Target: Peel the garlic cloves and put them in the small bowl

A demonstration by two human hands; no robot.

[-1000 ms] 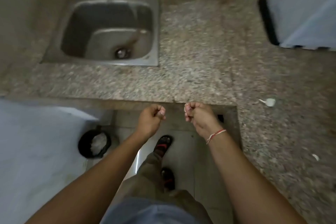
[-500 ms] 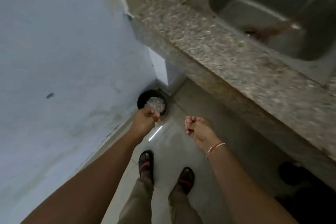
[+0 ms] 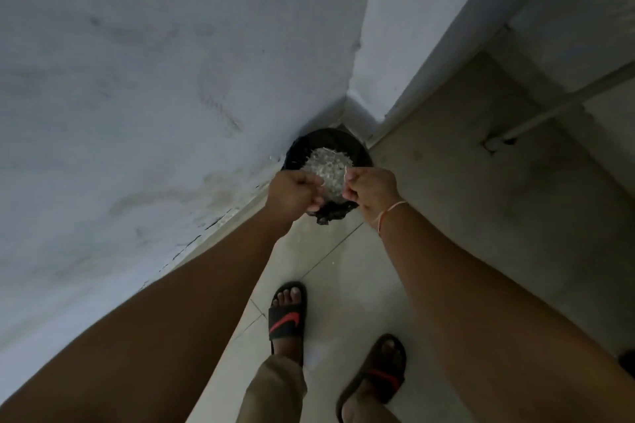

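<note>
A black bin (image 3: 359,148) lined with a black bag stands on the floor in the wall corner, holding a heap of pale garlic skins (image 3: 326,165). Both my hands hover close together just above its near rim. My left hand (image 3: 292,194) has its fingers curled, with a pale scrap of garlic skin (image 3: 321,185) showing at the fingertips. My right hand (image 3: 372,194), with a thread band on the wrist, is curled too and pinches pale scraps. No garlic cloves or small bowl are in view.
A pale wall (image 3: 137,113) fills the left side and meets the tiled floor (image 3: 343,285). My feet in black sandals (image 3: 288,319) stand behind the bin. A white pipe (image 3: 515,132) runs along the floor at the right.
The view has swung from the counter and sink down to the floor corner. Both hands have moved forward over the bin and come closer together.
</note>
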